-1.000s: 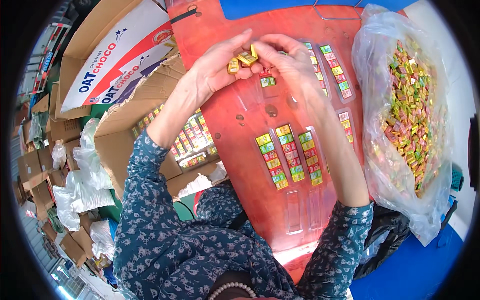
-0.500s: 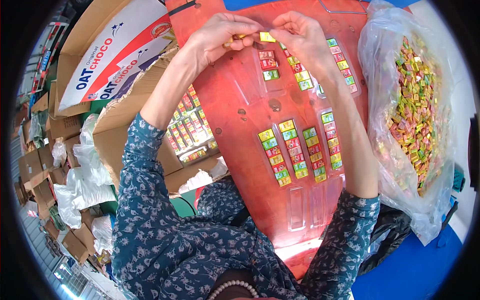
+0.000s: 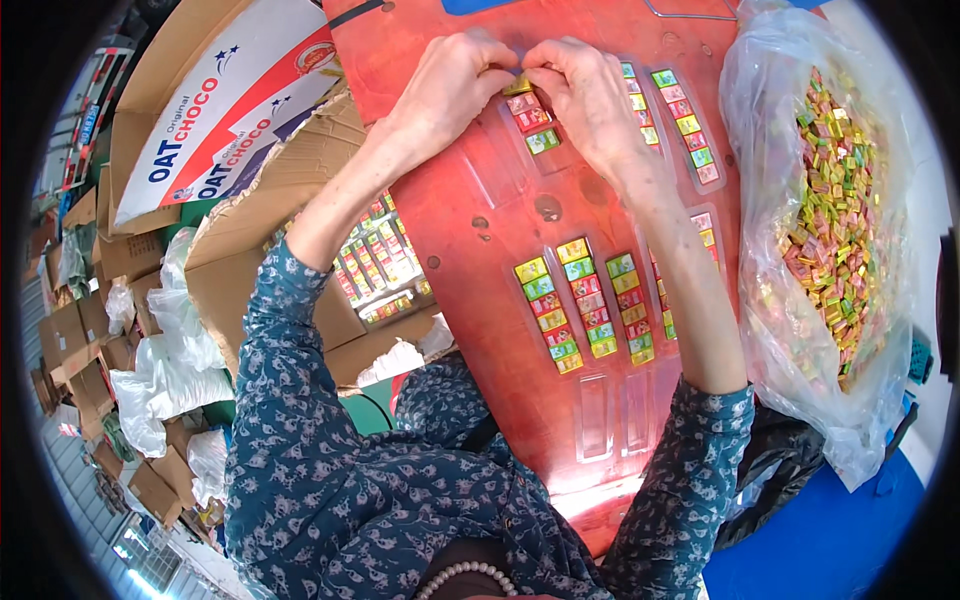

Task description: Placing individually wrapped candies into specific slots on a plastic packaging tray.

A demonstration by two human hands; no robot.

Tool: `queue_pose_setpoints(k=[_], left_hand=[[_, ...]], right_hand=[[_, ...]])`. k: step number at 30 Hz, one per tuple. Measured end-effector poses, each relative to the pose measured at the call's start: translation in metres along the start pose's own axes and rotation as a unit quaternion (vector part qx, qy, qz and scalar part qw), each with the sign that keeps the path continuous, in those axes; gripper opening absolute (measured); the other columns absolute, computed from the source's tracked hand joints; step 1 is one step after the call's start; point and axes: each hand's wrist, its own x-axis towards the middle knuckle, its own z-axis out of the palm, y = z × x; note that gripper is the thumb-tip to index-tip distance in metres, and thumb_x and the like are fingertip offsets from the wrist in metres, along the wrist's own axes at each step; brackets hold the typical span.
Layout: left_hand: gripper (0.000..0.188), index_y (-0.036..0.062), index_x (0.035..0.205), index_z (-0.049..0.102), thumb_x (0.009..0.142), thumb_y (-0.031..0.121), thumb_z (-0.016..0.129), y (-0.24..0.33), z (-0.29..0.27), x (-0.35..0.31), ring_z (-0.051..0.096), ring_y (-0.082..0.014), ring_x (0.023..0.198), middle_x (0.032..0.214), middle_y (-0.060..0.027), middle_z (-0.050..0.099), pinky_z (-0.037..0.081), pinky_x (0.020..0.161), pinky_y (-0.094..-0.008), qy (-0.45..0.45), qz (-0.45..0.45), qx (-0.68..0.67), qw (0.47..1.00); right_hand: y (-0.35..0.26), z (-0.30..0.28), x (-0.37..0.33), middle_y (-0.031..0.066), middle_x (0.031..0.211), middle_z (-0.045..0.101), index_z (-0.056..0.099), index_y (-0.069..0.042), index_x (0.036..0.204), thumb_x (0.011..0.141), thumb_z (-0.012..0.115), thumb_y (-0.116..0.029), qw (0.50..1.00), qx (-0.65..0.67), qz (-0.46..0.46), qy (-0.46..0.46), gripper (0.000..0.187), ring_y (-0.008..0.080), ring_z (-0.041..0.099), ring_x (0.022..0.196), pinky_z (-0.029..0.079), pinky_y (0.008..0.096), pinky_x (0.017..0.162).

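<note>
At the far side of the red table, both my hands come together over a clear plastic tray [image 3: 549, 162]. One column of it holds small wrapped candies [image 3: 530, 121], red ones and a green one. A yellow wrapped candy [image 3: 518, 86] sits at the far end of that column, between my fingertips. My left hand [image 3: 452, 88] is closed, its fingertips at that candy's left; the candies it held a moment ago are hidden now. My right hand [image 3: 590, 98] pinches at the yellow candy from the right side.
Filled candy strips [image 3: 548, 314] lie in rows nearer me, with bare clear trays [image 3: 593, 420] below them. A big plastic bag [image 3: 765, 300] of loose candies stands at the right. An open carton [image 3: 228, 285] with packed strips stands left of the table [image 3: 455, 235].
My right hand has brought the yellow candy down and left to the far end of the tray's column. My left hand has moved right, toward it, and turned so that its candies no longer show.
</note>
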Motion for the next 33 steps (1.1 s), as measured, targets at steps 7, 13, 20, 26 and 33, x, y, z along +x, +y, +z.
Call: queue_pose_setpoints(k=[7, 13, 20, 26, 33], left_hand=[[0.019, -0.0041, 0.096, 0.063, 0.079, 0.003, 0.060, 0.003, -0.001, -0.004, 0.060, -0.0317, 0.078, 0.083, -0.0163, 0.059, 0.047, 0.068, -0.0362, -0.021, 0.031, 0.064, 0.997], [0.019, -0.0023, 0.096, 0.062, 0.080, 0.007, 0.061, -0.003, 0.005, -0.003, 0.057, -0.0346, 0.077, 0.082, -0.0161, 0.057, 0.046, 0.067, -0.0384, -0.048, 0.098, 0.102, 0.989], [0.017, -0.0017, 0.095, 0.062, 0.080, 0.007, 0.059, -0.004, 0.006, -0.003, 0.056, -0.0351, 0.076, 0.081, -0.0164, 0.056, 0.045, 0.066, -0.0397, -0.043, 0.101, 0.076, 0.991], [0.017, -0.0018, 0.095, 0.061, 0.080, 0.007, 0.059, -0.004, 0.005, -0.004, 0.056, -0.0351, 0.076, 0.081, -0.0167, 0.057, 0.045, 0.066, -0.0396, -0.042, 0.094, 0.068, 0.992], [0.017, -0.0014, 0.094, 0.062, 0.080, 0.008, 0.060, -0.010, 0.006, -0.005, 0.057, -0.0342, 0.074, 0.079, -0.0158, 0.057, 0.045, 0.065, -0.0391, -0.030, 0.092, 0.064, 0.993]], right_hand=[[-0.016, -0.008, -0.031, 0.0167, 0.078, 0.060, 0.064, -0.001, 0.083, 0.072, 0.071, -0.010, 0.999, -0.047, 0.012, -0.016, 0.016, 0.0346, 0.062, 0.076, 0.048, 0.0417, 0.065], [-0.020, 0.003, -0.038, 0.0127, 0.080, 0.056, 0.065, -0.003, 0.089, 0.072, 0.071, -0.008, 0.989, -0.148, 0.004, -0.014, 0.019, 0.0325, 0.059, 0.073, 0.047, 0.0406, 0.062], [-0.019, 0.002, -0.035, 0.0131, 0.083, 0.057, 0.056, 0.000, 0.082, 0.074, 0.069, -0.005, 0.990, -0.134, -0.025, -0.030, 0.016, 0.0333, 0.059, 0.075, 0.047, 0.0409, 0.063], [-0.015, 0.004, -0.037, 0.0144, 0.085, 0.055, 0.060, -0.003, 0.089, 0.074, 0.062, 0.001, 0.993, -0.096, -0.030, -0.063, 0.015, 0.0362, 0.060, 0.078, 0.049, 0.0437, 0.066], [-0.021, -0.001, -0.039, 0.0154, 0.080, 0.058, 0.061, -0.001, 0.085, 0.070, 0.064, 0.004, 0.991, -0.116, -0.052, -0.033, 0.016, 0.0354, 0.061, 0.076, 0.050, 0.0417, 0.064]])
